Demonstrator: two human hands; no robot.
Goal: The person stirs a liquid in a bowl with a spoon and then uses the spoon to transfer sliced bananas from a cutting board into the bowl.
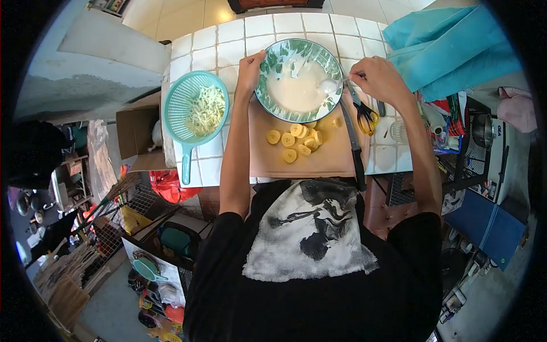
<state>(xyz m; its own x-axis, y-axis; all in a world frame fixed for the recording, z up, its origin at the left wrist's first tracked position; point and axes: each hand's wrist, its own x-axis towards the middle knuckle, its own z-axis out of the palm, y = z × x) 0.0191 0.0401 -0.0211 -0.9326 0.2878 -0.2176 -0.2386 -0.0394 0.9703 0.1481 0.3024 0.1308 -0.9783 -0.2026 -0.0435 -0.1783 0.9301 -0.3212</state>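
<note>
Overhead, in the head view, a green-patterned bowl (277,57) of pale batter is seen standing on a brown cutting board (330,162) on the tiled counter (285,23). The bowl's near-left rim is gripped by the left hand (249,69), fingers curled over it. A spoon (330,85), dipped in the batter, is pinched by its handle in the right hand (379,80). Banana slices (292,140) are scattered on the board just below the bowl. A knife (354,142) and scissors (365,115) are laid at the board's right edge, and a teal colander (179,100) is set to its left.

Items counted: one green-and-white ceramic bowl (274,57), one metal spoon (329,85), one teal plastic colander (176,108), one brown wooden cutting board (330,159), one black-handled knife (354,142), one pair of yellow-handled scissors (364,115), roughly nine round yellow banana slices (288,139).
</note>
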